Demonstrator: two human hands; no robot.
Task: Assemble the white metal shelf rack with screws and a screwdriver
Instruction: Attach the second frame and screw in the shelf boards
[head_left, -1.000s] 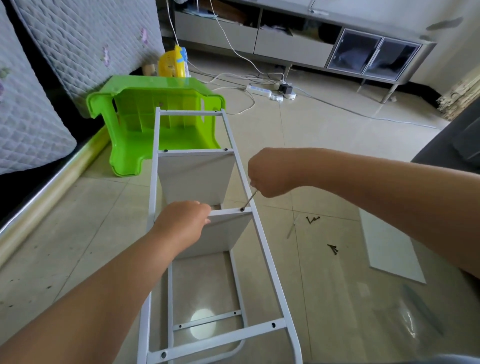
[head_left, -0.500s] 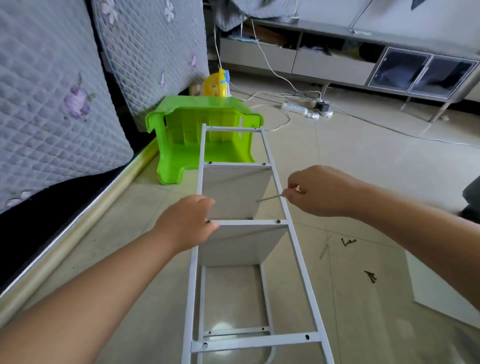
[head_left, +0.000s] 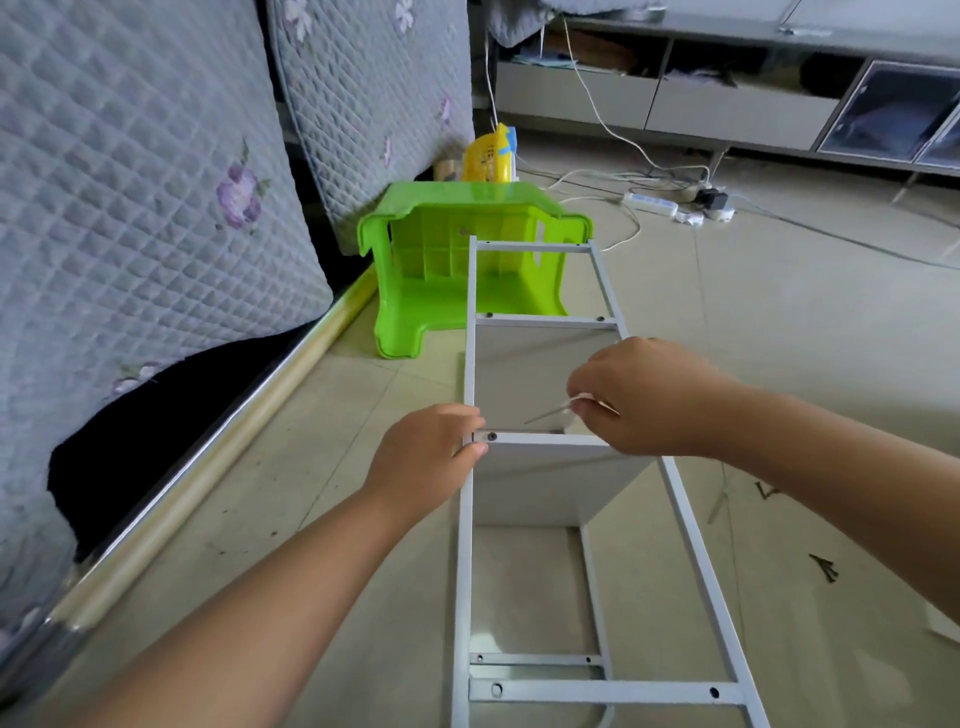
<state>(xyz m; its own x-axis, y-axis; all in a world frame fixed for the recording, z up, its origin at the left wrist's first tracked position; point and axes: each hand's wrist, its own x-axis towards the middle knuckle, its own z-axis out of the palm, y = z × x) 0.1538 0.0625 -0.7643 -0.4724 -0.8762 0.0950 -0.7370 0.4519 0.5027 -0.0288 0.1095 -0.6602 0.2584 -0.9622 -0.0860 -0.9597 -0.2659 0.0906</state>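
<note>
The white metal shelf rack (head_left: 691, 540) lies on the floor, running away from me, with two white shelf panels fitted between its side rails. My left hand (head_left: 431, 447) grips the left rail where the nearer shelf panel (head_left: 545, 478) meets it, beside a dark screw hole (head_left: 491, 436). My right hand (head_left: 639, 397) pinches a thin metal screwdriver (head_left: 545, 415) whose tip points left and down, over the panel's top edge toward the left rail. Loose black screws (head_left: 826, 569) lie on the floor to the right.
A green plastic stool (head_left: 447, 270) lies on its side at the rack's far end. Quilted mattresses (head_left: 145, 208) lean along the left. A power strip and cables (head_left: 654, 202) trail before a grey cabinet (head_left: 727, 104). A white panel's corner (head_left: 948, 631) shows at right.
My right hand has left the right rail's screw and carried the screwdriver leftward across the shelf toward the left rail. My left hand stays on the left rail. The view swung left.
</note>
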